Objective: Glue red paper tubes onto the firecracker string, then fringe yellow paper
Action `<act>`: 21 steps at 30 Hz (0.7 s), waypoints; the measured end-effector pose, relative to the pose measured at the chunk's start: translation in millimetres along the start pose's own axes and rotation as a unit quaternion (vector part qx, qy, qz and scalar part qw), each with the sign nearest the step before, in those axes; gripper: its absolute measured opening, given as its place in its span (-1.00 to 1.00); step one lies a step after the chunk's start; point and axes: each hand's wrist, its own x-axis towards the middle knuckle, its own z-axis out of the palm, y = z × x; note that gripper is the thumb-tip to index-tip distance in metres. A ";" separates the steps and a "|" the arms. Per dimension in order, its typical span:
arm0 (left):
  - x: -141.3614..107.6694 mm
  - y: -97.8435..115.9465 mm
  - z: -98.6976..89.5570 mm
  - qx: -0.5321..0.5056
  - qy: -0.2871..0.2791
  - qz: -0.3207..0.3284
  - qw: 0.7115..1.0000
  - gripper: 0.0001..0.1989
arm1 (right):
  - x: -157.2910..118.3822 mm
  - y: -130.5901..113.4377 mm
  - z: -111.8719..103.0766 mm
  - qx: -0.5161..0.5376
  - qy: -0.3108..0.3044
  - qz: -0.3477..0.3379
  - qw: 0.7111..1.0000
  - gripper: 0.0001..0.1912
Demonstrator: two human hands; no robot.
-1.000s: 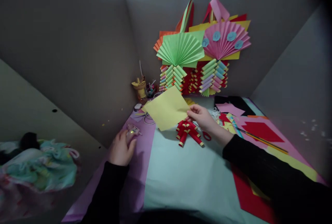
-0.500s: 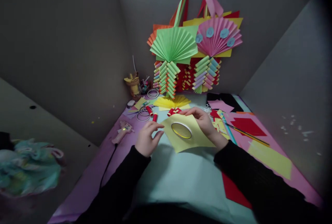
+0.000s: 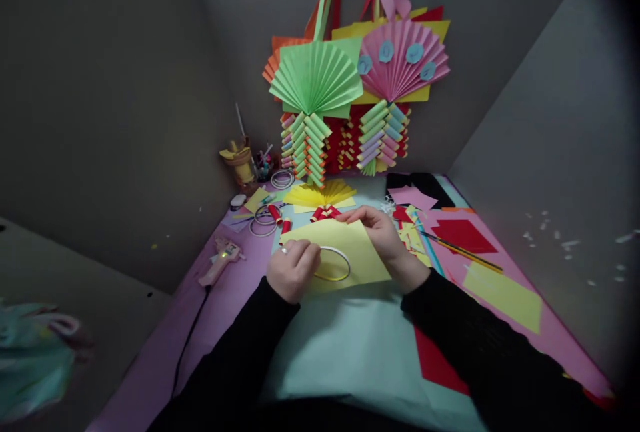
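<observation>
A pale yellow paper sheet (image 3: pixel 367 262) is held up above the table, with a thin white ring (image 3: pixel 345 256) against its face. My right hand (image 3: pixel 387 242) grips the sheet's top edge, the fingers behind it and the thumb hidden. At the ring's left side, my left hand (image 3: pixel 294 269) is closed, its curled fingers covering that part of the ring and the paper. Just beyond the sheet lie a yellow folded fan (image 3: pixel 320 193) and red rolls (image 3: pixel 286 226) with yellow ends.
On the left rests a pink glue gun (image 3: pixel 220 262) with a black cord. Spare rings (image 3: pixel 263 224) lie behind it. Pencils (image 3: pixel 465 252), red paper (image 3: pixel 465 237) and yellow paper (image 3: pixel 505 294) are at the right. Paper fan ornaments (image 3: pixel 315 79) hang at the back wall.
My left hand has closed at the ring's left side, where it was open beside the sheet. The sheet has turned flatter toward the camera. The whole view has shifted slightly.
</observation>
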 end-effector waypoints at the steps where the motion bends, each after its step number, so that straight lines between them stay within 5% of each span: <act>1: -3.4 -1.5 -1.7 -0.005 -0.014 -0.022 1.000 -0.89 | 1.9 0.0 -1.9 0.000 0.016 -0.001 1.000 -0.76; 4: -9.4 -9.5 -11.3 -0.015 -0.035 -0.094 0.995 -0.87 | 5.5 -1.5 -5.9 -0.011 0.046 -0.011 0.999 -0.75; 8: -3.8 -41.4 -34.3 0.042 0.012 -0.230 0.972 -0.86 | 9.1 -7.0 -14.2 -0.054 0.081 -0.040 0.994 -0.82; 13: 3.4 -118.6 -52.0 0.152 -0.121 -0.348 0.917 -0.88 | 13.7 -31.7 -30.0 -0.161 0.151 -0.092 0.971 -0.94; 17: 18.6 -177.6 -36.7 0.142 -0.150 -0.392 0.896 -0.84 | 7.2 -62.3 -36.8 -0.246 0.175 -0.126 0.945 -0.93; 21: 57.4 -200.0 -7.6 0.013 -0.177 -0.449 0.875 -0.67 | 0.2 -75.1 -42.2 -0.316 0.160 -0.147 0.924 -0.93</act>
